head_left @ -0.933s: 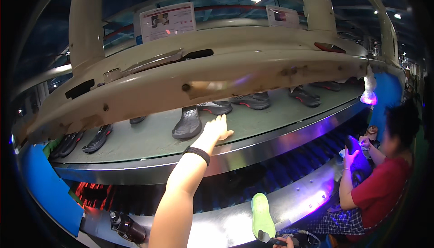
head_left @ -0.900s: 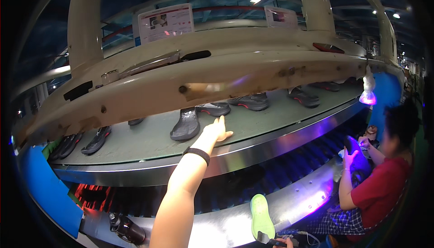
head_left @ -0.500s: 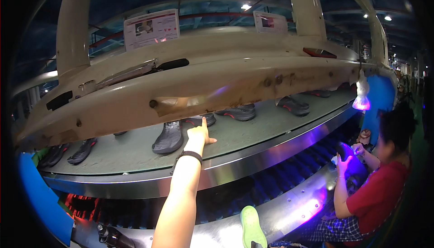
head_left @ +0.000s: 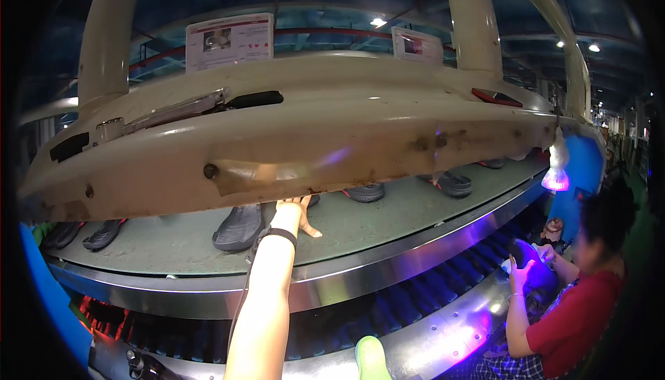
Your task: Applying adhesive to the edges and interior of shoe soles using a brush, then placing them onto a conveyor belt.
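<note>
My left hand (head_left: 291, 215) reaches forward over the grey-green conveyor belt (head_left: 388, 224), a black band on its wrist. Its thumb is spread to the right, and the fingertips are hidden under the edge of the cream machine cover (head_left: 312, 144). It holds nothing that I can see. A dark grey shoe (head_left: 239, 227) lies on the belt just left of the hand, close to it. More dark shoes (head_left: 454, 184) ride the belt further right, and one (head_left: 365, 192) sits just past the hand. My right hand is out of view.
Other shoes (head_left: 102, 234) lie at the belt's left end. A shiny metal rim (head_left: 388, 269) edges the belt. At the right a person in a red shirt (head_left: 578, 311) holds a dark shoe (head_left: 526, 269) under a purple lamp (head_left: 555, 179). A green shoe (head_left: 370, 359) sits at the bottom.
My left hand has pushed further forward, so its fingers now sit under the cream cover beside the dark grey shoe. The shoes have shifted left in the view.
</note>
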Demonstrator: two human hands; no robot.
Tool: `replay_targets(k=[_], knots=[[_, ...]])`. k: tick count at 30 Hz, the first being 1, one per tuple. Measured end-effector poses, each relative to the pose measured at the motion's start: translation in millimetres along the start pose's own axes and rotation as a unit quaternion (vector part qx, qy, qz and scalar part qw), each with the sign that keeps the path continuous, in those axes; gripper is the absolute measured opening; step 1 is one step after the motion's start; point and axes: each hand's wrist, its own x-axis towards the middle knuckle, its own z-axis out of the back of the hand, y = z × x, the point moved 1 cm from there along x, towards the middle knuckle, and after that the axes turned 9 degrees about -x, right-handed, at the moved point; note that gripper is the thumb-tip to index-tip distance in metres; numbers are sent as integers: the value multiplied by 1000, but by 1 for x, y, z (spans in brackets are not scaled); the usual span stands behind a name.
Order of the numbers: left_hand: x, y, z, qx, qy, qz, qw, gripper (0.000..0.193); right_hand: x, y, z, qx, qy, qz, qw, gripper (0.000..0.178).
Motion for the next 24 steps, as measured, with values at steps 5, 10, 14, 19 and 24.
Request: replay_targets(k=[5, 10, 14, 19, 24], knots=[[-4, 20, -9, -3, -25, 38, 999, 137, 4, -4, 7, 3, -32, -33, 999, 28], [-12, 12, -9, -8, -40, 65, 997, 128, 4, -13, 20, 117, -83, -40, 989, 25], [-43, -18, 9, -10, -98, 26, 995, 106, -14, 18, -5, 52, -23, -12, 998, 30], [-53, -30, -22, 41, -294, -78, 952, 24, -30, 35, -34, -70, 81, 5, 994, 41], [-153, -32, 11, -129, -405, -154, 892, 26, -44, 47, -34, -82, 51, 26, 995, 40]])
